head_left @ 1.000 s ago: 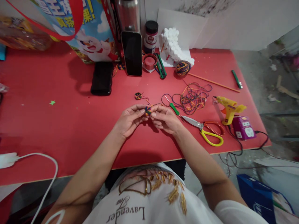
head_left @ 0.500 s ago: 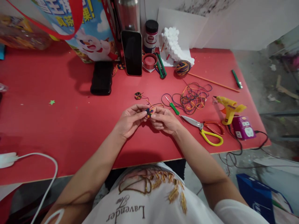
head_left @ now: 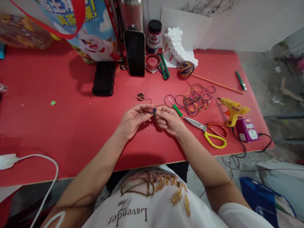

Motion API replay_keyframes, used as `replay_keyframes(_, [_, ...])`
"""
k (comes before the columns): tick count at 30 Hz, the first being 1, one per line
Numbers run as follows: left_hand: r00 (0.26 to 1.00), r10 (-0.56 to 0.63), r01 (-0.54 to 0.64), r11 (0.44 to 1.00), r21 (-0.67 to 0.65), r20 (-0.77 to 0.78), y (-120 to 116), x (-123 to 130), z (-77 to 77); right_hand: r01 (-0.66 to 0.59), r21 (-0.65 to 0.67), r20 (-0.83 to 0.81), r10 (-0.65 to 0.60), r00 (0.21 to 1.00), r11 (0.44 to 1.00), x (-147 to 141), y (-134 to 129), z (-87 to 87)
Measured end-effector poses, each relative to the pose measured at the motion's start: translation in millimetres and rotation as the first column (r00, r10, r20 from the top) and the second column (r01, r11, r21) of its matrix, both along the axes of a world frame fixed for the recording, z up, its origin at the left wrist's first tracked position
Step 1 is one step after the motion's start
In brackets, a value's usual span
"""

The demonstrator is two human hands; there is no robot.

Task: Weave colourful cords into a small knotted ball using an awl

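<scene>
A small round crocheted piece [head_left: 153, 112] in dark, blue and orange yarn is pinched between both hands, just above the red table. My left hand [head_left: 136, 120] grips its left edge with thumb and fingers. On its other edge, my right hand [head_left: 169, 120] is closed, thumb against fingertips. Yarn runs from the piece toward a loose multicoloured yarn tangle [head_left: 198, 99] on the right. Beyond my hands lies a second small crocheted disc [head_left: 140, 97] with yarn tails. A green-handled crochet hook [head_left: 177, 110] rests beside my right hand.
Scissors [head_left: 205, 128], a yellow glue gun [head_left: 232, 109] and a purple box [head_left: 248, 129] with cables lie to the right. A yarn ball [head_left: 186, 69], a green cutter [head_left: 163, 67], a leaning phone [head_left: 134, 53] and a black case [head_left: 104, 79] stand farther back. A white cable [head_left: 47, 158] crosses the left front.
The crocheted piece has turned and moved slightly up and right between my fingers, now showing more of its face. Both hands still hold it.
</scene>
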State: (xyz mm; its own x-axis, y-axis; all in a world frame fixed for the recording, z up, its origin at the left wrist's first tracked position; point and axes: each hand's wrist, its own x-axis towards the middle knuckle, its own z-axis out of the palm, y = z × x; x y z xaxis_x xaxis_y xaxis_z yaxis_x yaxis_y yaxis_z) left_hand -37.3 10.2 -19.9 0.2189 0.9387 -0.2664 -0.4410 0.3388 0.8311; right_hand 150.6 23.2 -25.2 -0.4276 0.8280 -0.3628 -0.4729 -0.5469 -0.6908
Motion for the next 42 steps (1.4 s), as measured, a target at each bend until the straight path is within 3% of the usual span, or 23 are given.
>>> replay_keyframes(7, [0.982,0.151,-0.142,0.986,0.081,-0.116,1.0,0.1,-7.7,-0.119,0.006,-0.007,0.119,0.993,0.993,-5.3,-3.6,-0.3])
replay_keyframes(13, [0.976,0.100,-0.074,0.988,0.136,-0.196,1.9,-3.4,-7.9,0.007,0.198,0.179,-0.043,0.983,0.980,-8.3,-6.8,-3.7])
replay_keyframes(18, [0.958,0.083,-0.029,0.981,0.194,-0.275,2.4,-3.9,-4.9,0.004,0.226,0.209,-0.052,0.977,0.974,-7.6,-6.4,-2.3])
replay_keyframes(23, [0.965,0.048,0.006,0.979,0.203,-0.257,1.8,-3.6,-2.0,-0.072,0.074,0.040,0.069,0.997,0.995,-5.0,-5.2,-0.2])
replay_keyframes(27, [0.976,0.002,0.043,0.979,0.198,-0.218,0.4,-2.3,-0.9,-0.248,-0.022,-0.118,0.244,0.963,0.968,1.1,-2.8,-2.2])
replay_keyframes(30, [0.983,0.001,0.039,0.977,0.208,-0.185,0.4,-2.1,-3.7,-0.305,-0.039,-0.184,0.293,0.938,0.952,5.0,-0.9,-3.2])
replay_keyframes(33, [0.991,0.029,-0.009,0.989,0.149,-0.132,1.2,-2.3,-7.8,-0.273,-0.055,-0.196,0.258,0.946,0.960,5.8,-0.6,-0.8])
replay_keyframes(36, [0.994,0.067,-0.061,0.995,0.074,-0.088,1.1,-1.7,-9.5,-0.162,-0.013,-0.098,0.160,0.982,0.987,2.9,-2.6,1.8])
replay_keyframes(39, [0.998,0.044,-0.042,0.998,0.039,-0.054,-0.2,-0.3,-7.2,-0.048,0.082,0.056,0.043,0.998,0.995,-1.1,-5.2,0.7])
replay_keyframes(42, [1.000,-0.004,0.004,1.000,0.010,-0.003,-0.9,-0.8,-2.9,-0.011,0.146,0.148,-0.011,0.989,0.989,-1.9,-5.6,-3.0])
